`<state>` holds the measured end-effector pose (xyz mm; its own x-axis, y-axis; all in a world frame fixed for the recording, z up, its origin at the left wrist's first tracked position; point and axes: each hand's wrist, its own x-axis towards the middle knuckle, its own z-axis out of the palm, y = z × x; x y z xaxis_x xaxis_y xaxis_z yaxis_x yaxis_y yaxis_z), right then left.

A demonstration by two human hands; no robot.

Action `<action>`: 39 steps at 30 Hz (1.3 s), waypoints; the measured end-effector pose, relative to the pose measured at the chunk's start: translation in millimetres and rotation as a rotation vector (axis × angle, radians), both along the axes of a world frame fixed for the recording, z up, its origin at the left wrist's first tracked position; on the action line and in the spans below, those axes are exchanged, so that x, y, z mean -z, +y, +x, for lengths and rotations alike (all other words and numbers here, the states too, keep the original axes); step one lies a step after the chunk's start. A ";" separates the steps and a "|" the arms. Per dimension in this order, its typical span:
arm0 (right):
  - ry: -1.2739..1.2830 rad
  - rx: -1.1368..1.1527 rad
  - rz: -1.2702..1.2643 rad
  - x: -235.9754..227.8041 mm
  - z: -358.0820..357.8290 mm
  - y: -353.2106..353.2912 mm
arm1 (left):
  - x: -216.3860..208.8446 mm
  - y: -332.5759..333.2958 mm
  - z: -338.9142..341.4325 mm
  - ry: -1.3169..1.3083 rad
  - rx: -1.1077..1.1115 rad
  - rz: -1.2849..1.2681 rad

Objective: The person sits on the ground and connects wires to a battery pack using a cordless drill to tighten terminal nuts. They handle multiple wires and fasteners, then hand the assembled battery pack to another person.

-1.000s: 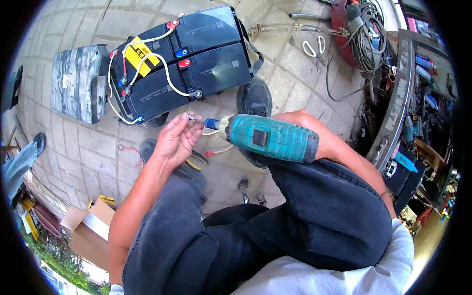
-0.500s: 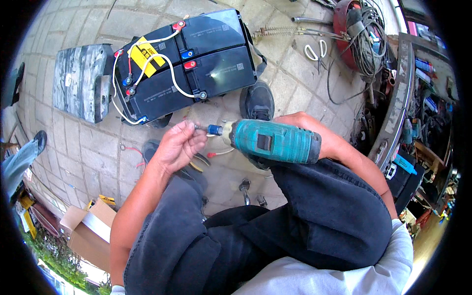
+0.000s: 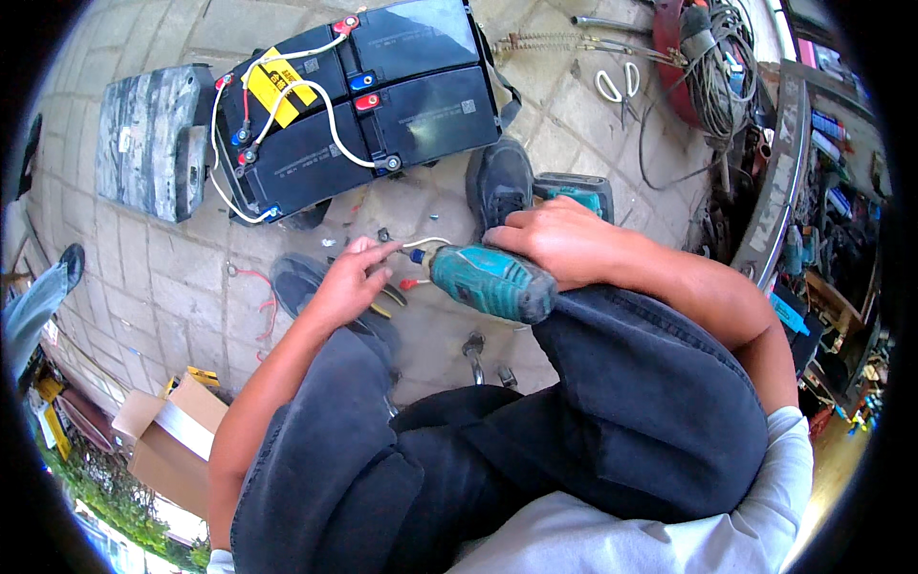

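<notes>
My right hand is wrapped round the handle of a teal cordless drill. The drill lies sideways above my lap, its blue-collared chuck end pointing left and its battery pack jutting out beyond my hand. At the chuck end, the fingers of my left hand close on the slim bit, whose tip they mostly hide. Ahead on the paving is a block of black batteries, with red and blue terminals joined by white cables and a yellow label on top.
A scuffed grey cover sits left of the batteries. Pliers and a red wire lie by my left shoe. Scissors and coiled cable are at the far right, beside a cluttered bench. A cardboard box stands lower left.
The drill has swung down and left, its rear lower and its battery pack now visible beyond my right hand. My left hand has shifted slightly, with its index finger straighter along the bit.
</notes>
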<state>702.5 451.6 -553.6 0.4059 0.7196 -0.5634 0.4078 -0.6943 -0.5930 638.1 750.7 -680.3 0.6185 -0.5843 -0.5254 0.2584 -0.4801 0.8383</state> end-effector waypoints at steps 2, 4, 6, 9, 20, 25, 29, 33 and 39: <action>-0.040 -0.025 -0.022 4.1 0.3 6.6 | 8.7 -2.1 2.4 -0.121 0.018 0.055; -0.053 -0.039 -0.036 9.5 2.1 11.4 | 18.8 -3.5 5.3 -0.224 0.040 0.097; -0.060 -0.043 -0.045 14.4 2.8 15.6 | 27.3 -4.9 8.2 -0.308 0.068 0.127; -0.040 -0.043 -0.056 22.6 1.1 21.9 | 35.2 -6.0 9.5 -0.383 0.087 0.132; -0.024 -0.099 -0.114 37.2 3.2 43.9 | 53.9 -10.5 11.3 -0.442 0.188 0.197; -0.040 -0.159 -0.102 37.7 2.8 46.5 | 58.9 -14.1 15.1 -0.614 0.369 0.282; -0.063 -0.223 -0.163 33.8 -0.9 55.7 | 47.0 -17.3 19.2 -0.497 0.405 0.376; -0.039 -0.139 -0.114 27.4 5.1 54.1 | 49.5 -10.4 14.1 -0.363 0.251 0.264; 0.082 -0.044 -0.072 13.4 9.2 32.9 | 35.4 -2.2 4.2 -0.276 0.162 0.062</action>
<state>711.6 484.5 -567.1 0.3251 0.6923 -0.6443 0.3906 -0.7187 -0.5752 642.4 748.6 -715.7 0.6438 -0.6592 -0.3884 -0.0586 -0.5486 0.8340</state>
